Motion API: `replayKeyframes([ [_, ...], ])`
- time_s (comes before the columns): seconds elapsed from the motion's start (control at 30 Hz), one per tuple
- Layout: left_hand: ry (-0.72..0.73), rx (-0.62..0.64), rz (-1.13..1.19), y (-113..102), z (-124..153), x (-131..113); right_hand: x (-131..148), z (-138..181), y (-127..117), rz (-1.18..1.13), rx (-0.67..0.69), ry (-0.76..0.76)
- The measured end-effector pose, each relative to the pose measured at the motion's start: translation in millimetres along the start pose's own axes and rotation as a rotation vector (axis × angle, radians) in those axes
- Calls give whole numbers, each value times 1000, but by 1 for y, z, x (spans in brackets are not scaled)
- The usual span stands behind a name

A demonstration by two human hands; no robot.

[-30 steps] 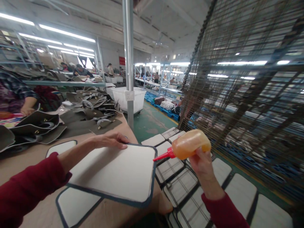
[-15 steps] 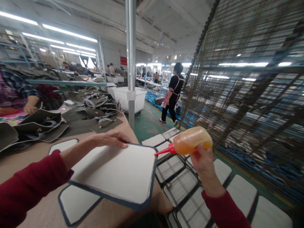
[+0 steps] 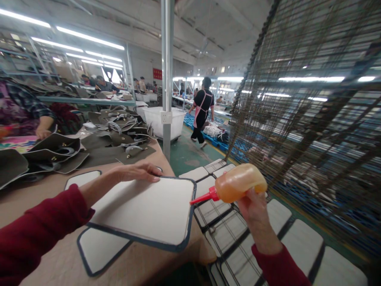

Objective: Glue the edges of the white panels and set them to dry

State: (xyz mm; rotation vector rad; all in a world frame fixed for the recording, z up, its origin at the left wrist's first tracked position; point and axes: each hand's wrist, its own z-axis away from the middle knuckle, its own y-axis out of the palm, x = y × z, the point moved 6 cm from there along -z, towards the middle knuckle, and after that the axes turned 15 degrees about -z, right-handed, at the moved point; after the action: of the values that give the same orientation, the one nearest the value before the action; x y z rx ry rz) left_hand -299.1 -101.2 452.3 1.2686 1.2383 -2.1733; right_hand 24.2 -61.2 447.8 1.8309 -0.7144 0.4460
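Note:
My right hand (image 3: 253, 206) is closed around an orange squeeze bottle (image 3: 238, 183); its red nozzle (image 3: 202, 197) points left at the dark right edge of a white panel (image 3: 149, 210). That panel lies on the brown table (image 3: 44, 254) and juts past its edge. My left hand (image 3: 138, 172) lies flat on the panel's far edge, fingers stretched out. Two more white panels with dark borders, one at the front (image 3: 98, 248) and one further back (image 3: 81, 178), lie partly under it.
A wire rack (image 3: 220, 230) with several white panels sits low on the right. Tall wire racks (image 3: 312, 111) rise beyond. Dark bag pieces (image 3: 113, 143) are heaped on the table. A seated person's arm (image 3: 44, 127) is at left. A person in black (image 3: 202, 111) walks the aisle by a pole (image 3: 167, 79).
The person in black has come into view and walked left along the aisle. The bottle's nozzle has stayed at the panel's right edge, shifting slightly; my left hand has stayed put.

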Motion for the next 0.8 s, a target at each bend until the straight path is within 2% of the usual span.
replayKeyframes([
  [0.4, -108, -111, 21, -8, 1, 14, -1, 9, 10, -11, 45, 52],
  [0.63, -103, -44, 45, -6, 1, 21, 3, 14, 19, -5, 77, 46],
  [0.8, -109, -88, 71, -8, 2, 23, 4, 16, 20, 3, 68, 37],
])
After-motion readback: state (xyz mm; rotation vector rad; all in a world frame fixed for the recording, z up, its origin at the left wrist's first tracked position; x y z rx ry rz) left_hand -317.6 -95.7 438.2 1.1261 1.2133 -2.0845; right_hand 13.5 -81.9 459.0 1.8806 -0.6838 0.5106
